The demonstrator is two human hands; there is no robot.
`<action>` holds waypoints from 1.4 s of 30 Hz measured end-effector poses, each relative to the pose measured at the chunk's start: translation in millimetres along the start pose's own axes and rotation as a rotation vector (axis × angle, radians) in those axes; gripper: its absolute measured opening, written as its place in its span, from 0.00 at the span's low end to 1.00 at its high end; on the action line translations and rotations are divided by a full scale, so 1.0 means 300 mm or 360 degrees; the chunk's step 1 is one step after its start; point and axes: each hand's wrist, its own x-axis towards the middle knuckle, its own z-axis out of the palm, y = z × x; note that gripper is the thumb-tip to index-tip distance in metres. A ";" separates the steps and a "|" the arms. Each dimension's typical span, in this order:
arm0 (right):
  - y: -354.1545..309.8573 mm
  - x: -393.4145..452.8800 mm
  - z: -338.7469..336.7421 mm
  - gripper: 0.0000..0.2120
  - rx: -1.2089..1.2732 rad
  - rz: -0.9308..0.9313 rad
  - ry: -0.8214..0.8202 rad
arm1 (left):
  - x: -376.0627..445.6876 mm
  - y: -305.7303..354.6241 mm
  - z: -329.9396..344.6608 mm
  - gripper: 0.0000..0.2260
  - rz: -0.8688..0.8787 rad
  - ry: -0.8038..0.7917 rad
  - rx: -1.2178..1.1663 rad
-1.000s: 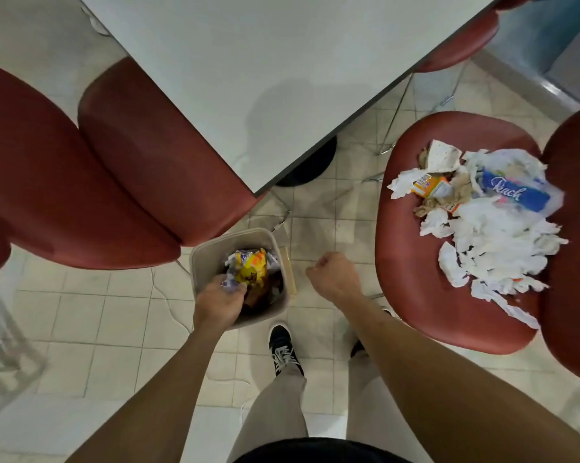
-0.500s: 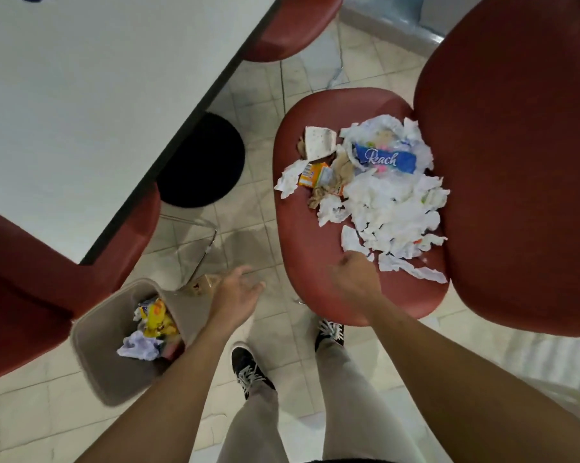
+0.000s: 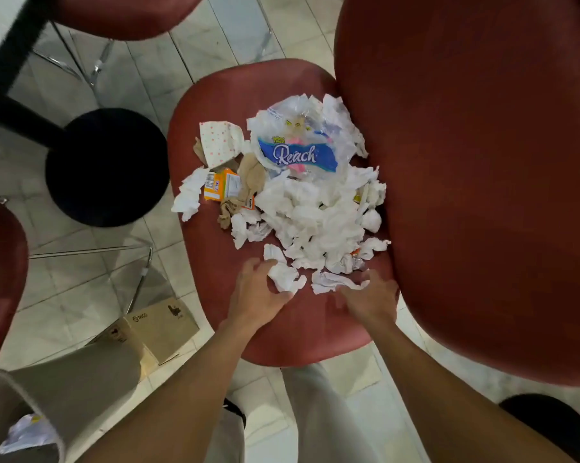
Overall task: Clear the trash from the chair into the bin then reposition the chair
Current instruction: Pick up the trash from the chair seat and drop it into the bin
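**Desk:** What does the frame show?

**Photographer:** A person leans over a dark red moulded plastic chair seat [image 3: 215,295] heaped with trash: a pile of torn, crumpled white tissue paper [image 3: 318,218], a clear plastic wrapper with a blue "Reach" band [image 3: 298,152] at the pile's 12 o'clock, and a flattened orange carton [image 3: 220,185] at its 9 o'clock.

**Desk:** And the hands?

**Photographer:** Both sit at the pile's 6 o'clock edge. The left hand [image 3: 255,292] has its fingers spread, curving round a loose white tissue wad [image 3: 283,277] and touching it, though no firm pinch shows. The right hand [image 3: 370,299] is spread too, fingertips at a flat white paper scrap [image 3: 332,282]; I cannot tell whether it presses the scrap or hovers just above.

**Desk:** Which way does the rest lie?

**Photographer:** Straight ahead toward 12 o'clock. The heap's long axis runs from the hands away to the wrapper, so both arms are about equally near; a two-handed scoop looks likely.

**Desk:** Where is the bin?

**Photographer:** The beige plastic bin [image 3: 31,396] stands on the floor at the person's 8 o'clock, well apart from the seat and nearer the left arm, white paper already inside. A brown cardboard box [image 3: 161,325] lies between the bin and the seat.
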 end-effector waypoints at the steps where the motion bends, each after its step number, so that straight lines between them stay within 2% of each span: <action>1: -0.001 0.022 0.007 0.24 -0.0025 0.0000 -0.0012 | 0.024 0.014 0.020 0.32 0.0009 -0.0003 0.0066; 6: -0.024 0.066 0.070 0.31 -0.0089 -0.0105 -0.0067 | 0.094 0.049 0.067 0.36 0.0013 0.0026 0.0281; 10: -0.033 0.078 0.129 0.24 -0.0116 -0.0119 -0.0100 | 0.106 0.024 0.091 0.31 0.0017 -0.0026 0.0329; 14: -0.030 0.078 0.158 0.10 -0.0008 -0.0139 -0.0050 | 0.093 -0.010 0.090 0.23 0.0069 0.0065 0.0275; 18: -0.041 0.044 0.151 0.04 0.0088 -0.0152 -0.0106 | 0.056 -0.022 0.057 0.12 0.0058 0.0178 0.0112; 20: -0.066 0.000 0.137 0.02 0.0137 -0.0183 -0.0112 | 0.020 -0.026 0.022 0.14 0.0025 0.0205 0.0013; 23: -0.109 -0.068 0.111 0.03 0.0177 -0.0276 -0.0116 | -0.031 -0.028 -0.031 0.16 -0.0067 0.0235 -0.0078; 33: -0.296 -0.413 0.046 0.04 0.0363 -0.0520 -0.0116 | -0.269 -0.114 -0.307 0.08 -0.0126 0.0448 -0.0417; 38: -0.377 -0.622 0.084 0.08 0.0373 -0.0744 -0.0159 | -0.420 -0.247 -0.452 0.12 -0.0191 0.0607 -0.0641; 42: -0.424 -0.770 0.180 0.10 0.0367 -0.0863 -0.0180 | -0.557 -0.380 -0.528 0.15 -0.0214 0.0676 -0.0665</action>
